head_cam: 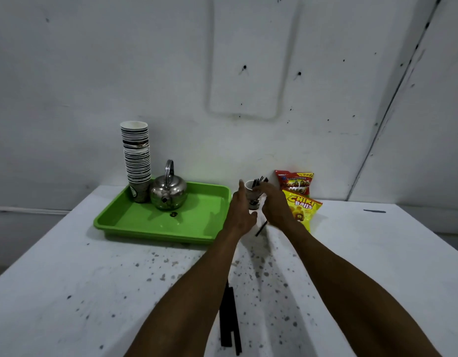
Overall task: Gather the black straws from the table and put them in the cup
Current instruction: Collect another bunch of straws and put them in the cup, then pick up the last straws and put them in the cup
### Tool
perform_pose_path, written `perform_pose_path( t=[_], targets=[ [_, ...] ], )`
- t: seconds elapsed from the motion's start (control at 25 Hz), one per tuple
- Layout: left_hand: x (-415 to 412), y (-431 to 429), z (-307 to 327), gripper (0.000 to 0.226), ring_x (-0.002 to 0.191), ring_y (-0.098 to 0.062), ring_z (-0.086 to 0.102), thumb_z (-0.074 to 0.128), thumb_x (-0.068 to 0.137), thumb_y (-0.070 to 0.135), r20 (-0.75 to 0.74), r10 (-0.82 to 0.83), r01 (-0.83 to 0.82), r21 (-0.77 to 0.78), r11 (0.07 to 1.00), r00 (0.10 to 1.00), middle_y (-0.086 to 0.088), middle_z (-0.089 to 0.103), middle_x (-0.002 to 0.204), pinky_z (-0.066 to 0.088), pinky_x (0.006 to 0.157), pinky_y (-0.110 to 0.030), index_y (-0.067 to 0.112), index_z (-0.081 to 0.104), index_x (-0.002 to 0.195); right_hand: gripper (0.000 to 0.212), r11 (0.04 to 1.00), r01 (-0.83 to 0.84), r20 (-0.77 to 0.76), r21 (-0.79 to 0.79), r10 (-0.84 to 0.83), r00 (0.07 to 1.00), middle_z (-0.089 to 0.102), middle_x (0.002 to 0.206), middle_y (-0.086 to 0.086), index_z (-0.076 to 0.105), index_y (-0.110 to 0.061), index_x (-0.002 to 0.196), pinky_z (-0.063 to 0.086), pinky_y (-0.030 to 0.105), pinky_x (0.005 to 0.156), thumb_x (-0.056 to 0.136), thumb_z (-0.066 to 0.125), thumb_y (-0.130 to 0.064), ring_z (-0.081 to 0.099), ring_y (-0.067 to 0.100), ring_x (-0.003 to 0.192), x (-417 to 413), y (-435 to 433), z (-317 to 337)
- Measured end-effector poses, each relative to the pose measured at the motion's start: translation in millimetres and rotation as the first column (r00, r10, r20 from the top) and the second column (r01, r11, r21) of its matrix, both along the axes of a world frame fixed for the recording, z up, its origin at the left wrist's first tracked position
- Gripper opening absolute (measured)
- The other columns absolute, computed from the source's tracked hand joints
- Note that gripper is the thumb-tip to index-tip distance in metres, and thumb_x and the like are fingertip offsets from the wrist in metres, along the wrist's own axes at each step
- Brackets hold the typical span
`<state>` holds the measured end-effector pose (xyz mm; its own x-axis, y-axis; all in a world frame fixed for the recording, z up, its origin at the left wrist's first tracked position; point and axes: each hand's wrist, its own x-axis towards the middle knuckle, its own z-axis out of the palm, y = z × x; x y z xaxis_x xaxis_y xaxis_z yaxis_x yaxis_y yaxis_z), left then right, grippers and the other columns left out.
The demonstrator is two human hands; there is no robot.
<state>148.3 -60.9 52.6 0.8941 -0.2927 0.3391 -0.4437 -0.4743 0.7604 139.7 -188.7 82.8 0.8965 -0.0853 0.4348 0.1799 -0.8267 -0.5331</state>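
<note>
Green tray (135, 222) w/ kettle (168, 193) & cup stack (136, 155); 2 snack bags (301, 199) near wall

Both hands (258, 204) around cup (250, 188) of black straws (258, 181).

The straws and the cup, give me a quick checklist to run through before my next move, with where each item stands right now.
1. Cup upright, by the snack bags: ok.
2. Some black straws in the cup: ok.
3. All straws gathered: not ok. A single straw lies below the hands, and a bundle of straws lies near the table's front edge.
4. Left hand free: ok, fingers open beside the cup.
5. Right hand free: cannot tell, fingers curled at the cup's rim.
6. Green tray out of the way: ok, left of the cup.
</note>
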Motion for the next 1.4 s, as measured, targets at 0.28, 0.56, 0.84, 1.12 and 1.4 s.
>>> perform_pose_path(
  t=[0.28,0.56,0.84,1.12,1.4],
  targets=[
    [-27,10,-10,0.072,0.140,-0.034,0.032,0.056,0.088,0.004,-0.006,-0.004,0.005,0.069,0.998,1.000,-0.022,0.034,0.150,0.027,0.110,-0.034,0.005,0.020,0.150,0.029,0.957,0.073,-0.137,-0.280,-0.115,0.984,0.070,0.101,0.013,0.072,-0.010,0.096,0.050,0.037,0.077,0.072,0.060,0.001,0.065,0.032,0.095,-27,-4,-58],
    [-57,30,-34,0.058,0.139,-0.034,0.036,0.046,0.088,-0.002,0.005,-0.111,0.107,0.216,0.970,0.994,-0.022,0.041,0.148,0.027,0.116,-0.040,0.000,0.034,0.145,0.022,0.928,0.083,-0.212,-0.364,-0.170,0.962,0.070,0.098,0.017,0.074,-0.005,0.094,0.052,0.037,0.080,0.080,0.057,-0.002,0.066,0.032,0.093,-63,21,-77],
    [-97,77,-66,0.050,0.130,-0.039,0.046,0.047,0.080,-0.009,-0.027,-0.027,0.032,0.220,0.975,0.999,-0.026,0.052,0.135,0.034,0.112,-0.041,-0.005,0.053,0.129,0.021,0.948,0.157,-0.132,-0.276,-0.199,0.971,0.068,0.099,0.016,0.070,-0.001,0.092,0.049,0.039,0.081,0.084,0.051,-0.007,0.061,0.034,0.094,-127,43,-86],
    [-145,128,-78,0.038,0.120,-0.033,0.056,0.044,0.087,0.008,0.083,0.160,-0.178,0.330,0.927,0.984,-0.014,0.061,0.129,0.042,0.105,-0.040,0.007,0.062,0.121,0.021,0.972,0.195,-0.061,-0.131,-0.205,0.977,0.071,0.092,0.011,0.073,-0.006,0.089,0.048,0.036,0.077,0.085,0.053,-0.010,0.065,0.030,0.088,-201,87,-96],
    [-179,147,-85,0.045,0.141,-0.022,0.036,0.036,0.097,0.024,0.139,0.163,-0.210,0.479,0.852,0.977,-0.007,0.040,0.152,0.025,0.118,-0.044,0.017,0.045,0.140,0.025,0.979,0.203,-0.027,0.014,-0.203,0.979,0.067,0.106,0.013,0.071,-0.007,0.105,0.050,0.037,0.082,0.089,0.055,-0.019,0.064,0.030,0.099,-247,130,-90]
  ],
)
